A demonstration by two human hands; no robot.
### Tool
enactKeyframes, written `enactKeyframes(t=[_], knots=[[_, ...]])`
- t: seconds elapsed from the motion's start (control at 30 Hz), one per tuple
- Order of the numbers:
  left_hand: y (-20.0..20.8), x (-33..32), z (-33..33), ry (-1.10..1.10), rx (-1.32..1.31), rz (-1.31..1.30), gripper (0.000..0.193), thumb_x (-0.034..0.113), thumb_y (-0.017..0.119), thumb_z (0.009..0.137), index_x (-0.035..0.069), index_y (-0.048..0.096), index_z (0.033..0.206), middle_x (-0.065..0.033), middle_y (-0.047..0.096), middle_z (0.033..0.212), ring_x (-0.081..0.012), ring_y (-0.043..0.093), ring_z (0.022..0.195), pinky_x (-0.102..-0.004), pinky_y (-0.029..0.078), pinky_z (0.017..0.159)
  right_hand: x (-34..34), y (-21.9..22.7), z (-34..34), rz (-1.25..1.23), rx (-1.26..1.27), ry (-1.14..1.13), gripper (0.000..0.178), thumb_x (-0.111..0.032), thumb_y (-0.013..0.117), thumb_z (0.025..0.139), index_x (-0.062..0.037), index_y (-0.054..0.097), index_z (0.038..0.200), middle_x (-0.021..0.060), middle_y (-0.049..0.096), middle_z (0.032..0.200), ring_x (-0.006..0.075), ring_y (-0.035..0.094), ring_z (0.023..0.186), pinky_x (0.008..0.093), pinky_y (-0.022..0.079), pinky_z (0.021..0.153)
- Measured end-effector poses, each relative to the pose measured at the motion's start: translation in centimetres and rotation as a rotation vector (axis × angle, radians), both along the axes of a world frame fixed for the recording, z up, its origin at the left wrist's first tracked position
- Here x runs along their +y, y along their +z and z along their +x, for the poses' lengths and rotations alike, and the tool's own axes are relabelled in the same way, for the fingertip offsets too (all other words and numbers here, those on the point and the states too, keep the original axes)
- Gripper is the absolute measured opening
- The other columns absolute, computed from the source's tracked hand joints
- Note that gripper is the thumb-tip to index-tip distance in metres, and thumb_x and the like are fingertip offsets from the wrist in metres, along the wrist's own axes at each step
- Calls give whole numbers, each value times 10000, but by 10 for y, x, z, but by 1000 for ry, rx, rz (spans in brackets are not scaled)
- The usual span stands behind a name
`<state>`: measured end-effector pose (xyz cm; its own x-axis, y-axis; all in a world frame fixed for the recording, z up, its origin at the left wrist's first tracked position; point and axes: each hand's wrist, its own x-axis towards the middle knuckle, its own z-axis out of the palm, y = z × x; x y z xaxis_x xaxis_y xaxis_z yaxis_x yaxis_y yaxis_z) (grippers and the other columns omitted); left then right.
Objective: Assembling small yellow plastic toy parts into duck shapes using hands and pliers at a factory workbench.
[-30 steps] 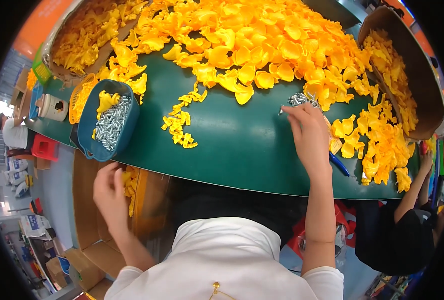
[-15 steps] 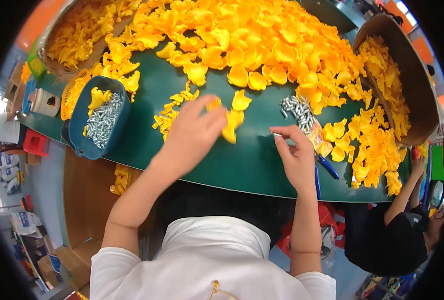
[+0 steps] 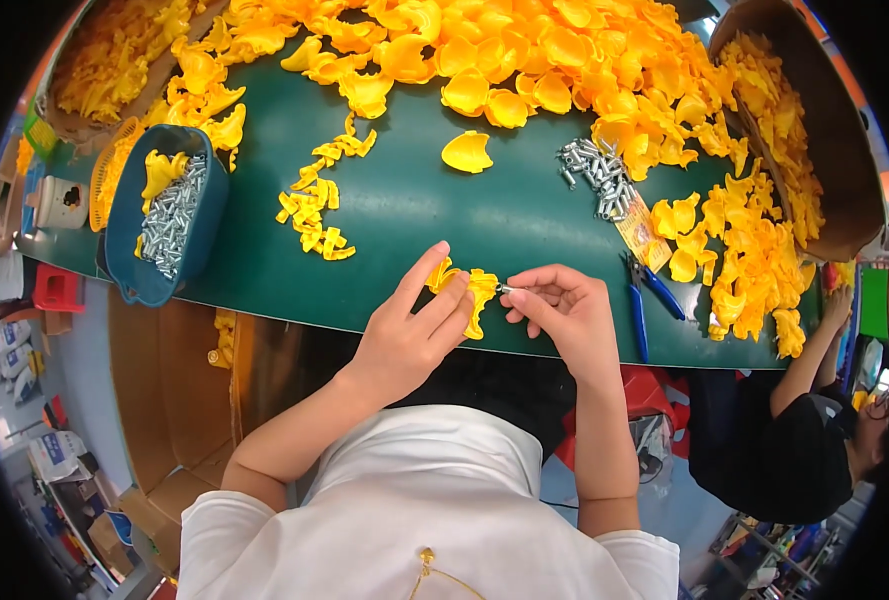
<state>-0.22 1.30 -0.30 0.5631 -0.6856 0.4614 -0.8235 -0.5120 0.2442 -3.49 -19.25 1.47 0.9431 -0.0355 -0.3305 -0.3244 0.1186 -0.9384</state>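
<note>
Both hands are held close together at the table's near edge, with the work between them. A yellow part (image 3: pixel 482 288) is gripped in the fingers of the left hand (image 3: pixel 412 325); it is smooth, glossy, plastic-looking, curved and irregular in outline. It is partly covered by the fingers; its visible right-hand section is stretched roughly away from and toward the body, lower end nearest the table edge. One pin (image 3: pixel 505 289), metallic and small, is pinched between thumb and fingers of the right hand (image 3: pixel 561 310). Its long axis is set roughly crosswise, left end directed at the part; whether it is seated inside cannot be told.

Counted: one part and one pin in hand; one cupped yellow shell (image 3: pixel 467 152) lying alone beyond the hands, on the smooth green table (image 3: pixel 404 215). Beyond it, a heap (image 3: pixel 574 85) of overlapping thin-walled shells, too many to be counted. Beyond and left of the left hand, over ten small angular clips (image 3: pixel 314 205) are strung in a loose trail. Farther left, one blue tub (image 3: pixel 120 220), filled with shiny cylindrical pins. Beyond the right hand, a loose pile (image 3: pixel 599 175) of similar pins, uncounted; nearer, to its right, one pliers (image 3: pixel 638 325) with two blue handles.
</note>
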Motion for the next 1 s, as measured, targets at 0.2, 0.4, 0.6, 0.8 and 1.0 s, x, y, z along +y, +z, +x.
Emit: enactKeyframes(t=[0.2,0.4,0.6,0.8,1.0], knots=[[-11,2,-2,18,-6,-70,265,77,693,715,1,686,969,-101,631,1131,-382,512,1219,-348,521,896,5,2,6,-51,6,41,133,-35,675,853,44,663,959,104,696,818,113,655,689,206,493,575],[-13,-1,1,0,-40,-108,232,51,686,716,1,689,942,-92,637,1043,-389,544,1184,-348,532,874,3,4,9,-71,51,44,107,-42,683,847,50,667,900,94,683,773,116,648,650,218,521,595],[-13,-1,3,5,-118,-86,224,50,694,702,9,688,923,-81,643,994,-388,555,1175,-333,549,815,-2,17,27,-373,42,253,94,-33,680,830,53,658,798,90,672,703,112,642,621,234,513,571],[-17,0,3,14,-49,-157,252,66,704,683,19,690,931,-70,655,984,-401,553,1163,-353,540,830,-2,21,25,-738,-227,377,148,-106,690,834,28,655,782,52,651,626,96,610,564,262,462,516],[-11,4,-9,108,-69,-111,318,16,698,656,71,683,968,-29,654,1041,-333,479,1119,-398,422,925,-9,37,76,-990,-572,34,119,-145,652,861,-49,694,919,64,655,801,181,603,693,278,464,582]])
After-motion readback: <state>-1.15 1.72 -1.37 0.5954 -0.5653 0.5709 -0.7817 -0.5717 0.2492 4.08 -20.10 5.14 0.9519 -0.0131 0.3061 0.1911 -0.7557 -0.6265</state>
